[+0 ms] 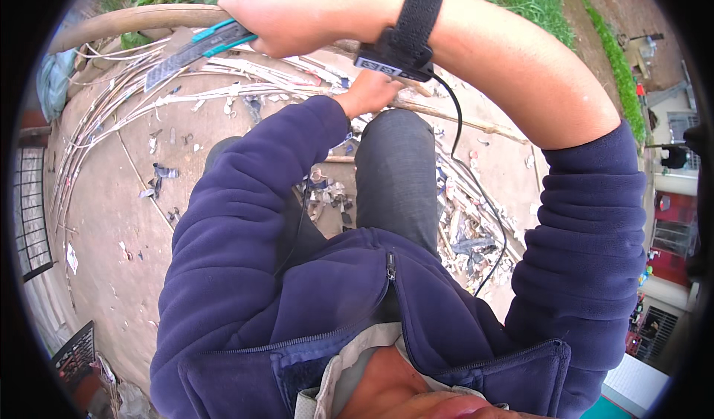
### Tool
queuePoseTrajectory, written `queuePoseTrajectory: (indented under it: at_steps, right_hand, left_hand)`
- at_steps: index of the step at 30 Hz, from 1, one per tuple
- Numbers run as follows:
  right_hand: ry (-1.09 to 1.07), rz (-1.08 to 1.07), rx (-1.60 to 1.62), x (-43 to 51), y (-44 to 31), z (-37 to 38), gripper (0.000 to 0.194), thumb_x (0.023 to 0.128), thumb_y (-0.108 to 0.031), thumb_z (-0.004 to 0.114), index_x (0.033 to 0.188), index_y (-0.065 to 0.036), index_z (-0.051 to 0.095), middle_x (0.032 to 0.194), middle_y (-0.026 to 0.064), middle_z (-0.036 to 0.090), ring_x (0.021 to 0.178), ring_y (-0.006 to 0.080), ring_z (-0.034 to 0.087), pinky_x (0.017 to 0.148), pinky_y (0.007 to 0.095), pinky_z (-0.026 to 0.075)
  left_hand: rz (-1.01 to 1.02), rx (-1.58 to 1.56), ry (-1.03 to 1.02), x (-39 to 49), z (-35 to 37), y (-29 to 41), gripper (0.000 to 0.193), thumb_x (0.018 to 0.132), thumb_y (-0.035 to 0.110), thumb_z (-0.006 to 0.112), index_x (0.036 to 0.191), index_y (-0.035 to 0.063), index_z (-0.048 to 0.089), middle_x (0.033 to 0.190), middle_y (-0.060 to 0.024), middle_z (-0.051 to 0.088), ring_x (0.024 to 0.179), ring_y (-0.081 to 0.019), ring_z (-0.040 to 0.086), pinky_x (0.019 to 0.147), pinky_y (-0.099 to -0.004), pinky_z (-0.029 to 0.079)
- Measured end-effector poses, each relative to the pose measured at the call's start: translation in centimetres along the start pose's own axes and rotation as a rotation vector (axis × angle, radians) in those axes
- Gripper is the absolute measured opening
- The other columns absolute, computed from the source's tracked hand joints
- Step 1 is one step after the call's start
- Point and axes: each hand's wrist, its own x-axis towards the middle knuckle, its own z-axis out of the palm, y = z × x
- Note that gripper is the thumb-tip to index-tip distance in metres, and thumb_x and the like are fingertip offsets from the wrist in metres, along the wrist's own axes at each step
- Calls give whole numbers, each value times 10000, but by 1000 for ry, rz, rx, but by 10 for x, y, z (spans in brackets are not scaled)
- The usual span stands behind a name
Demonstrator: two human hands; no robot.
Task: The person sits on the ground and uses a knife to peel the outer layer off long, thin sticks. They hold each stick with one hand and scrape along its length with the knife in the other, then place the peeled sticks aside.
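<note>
My right hand (251,20) is raised at the top of the view, closed around the grip of a grey and teal hand tool (195,54), its flat grey end pointing down-left; its exact kind is unclear. A curved wooden pole (134,20) meets the far side of this fist; whether I grip it too is unclear. A device on a black strap (421,9) sits on my right wrist. My left hand (371,93) is low by my knee, at a long wooden stick (463,119); the wrist device partly hides its fingers, so its hold cannot be told.
Thin peeled sticks or canes (106,112) lie in a long bundle on the concrete ground (128,196). Scraps of cloth and debris (474,246) lie around my legs. A black cable hangs from the wrist device. A blue plastic bag (56,84), metal grating (33,207) and grass (519,1) border the area.
</note>
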Motion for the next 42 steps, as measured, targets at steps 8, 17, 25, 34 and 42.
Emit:
queuePoseTrajectory:
  at_steps: [8, 17, 25, 34, 42]
  right_hand:
    - [-597, 181, -804, -141, 117, 11, 87, 869, -139, 680, 837, -78, 732, 739, 120, 726, 735, 302, 740, 687, 409, 575]
    - [500, 939, 333, -347, 154, -104, 347, 980, -366, 702, 1064, -29, 699, 959, 46, 768, 703, 57, 595, 600, 234, 475]
    - [976, 841, 666, -417, 160, -84, 515, 1008, -245, 657, 1402, 31, 475, 1272, 199, 690, 1153, 264, 690, 681, 226, 489]
    - [1249, 888, 678, -486, 163, -59, 514, 1003, -285, 669, 1394, 25, 541, 1310, 197, 681, 1197, 264, 673, 637, 237, 471]
    - [648, 1724, 368, -525, 162, 98, 370, 938, -325, 760, 1161, -31, 743, 920, 10, 669, 672, 104, 564, 535, 289, 459]
  left_hand:
    - [-261, -98, -179, -5, -45, 26, 261, 934, 311, 674, 964, 64, 752, 852, -190, 711, 825, -376, 683, 756, -455, 515]
    - [-208, -312, -744, -8, -26, -15, 430, 1031, 309, 490, 1312, 16, 628, 1211, -118, 664, 1111, -193, 602, 981, -344, 476]
    - [-368, -245, -797, -10, -30, -2, 609, 1062, 495, 499, 1413, 2, 568, 1394, -134, 592, 1294, -244, 537, 1113, -373, 396]
    - [-360, -211, -724, -10, -29, 1, 577, 1054, 470, 533, 1390, 4, 586, 1360, -142, 619, 1282, -246, 557, 1106, -367, 403]
    - [-347, -106, -684, -14, -30, -4, 601, 1041, 470, 558, 1393, -17, 574, 1327, -166, 643, 1247, -248, 571, 1090, -356, 413]
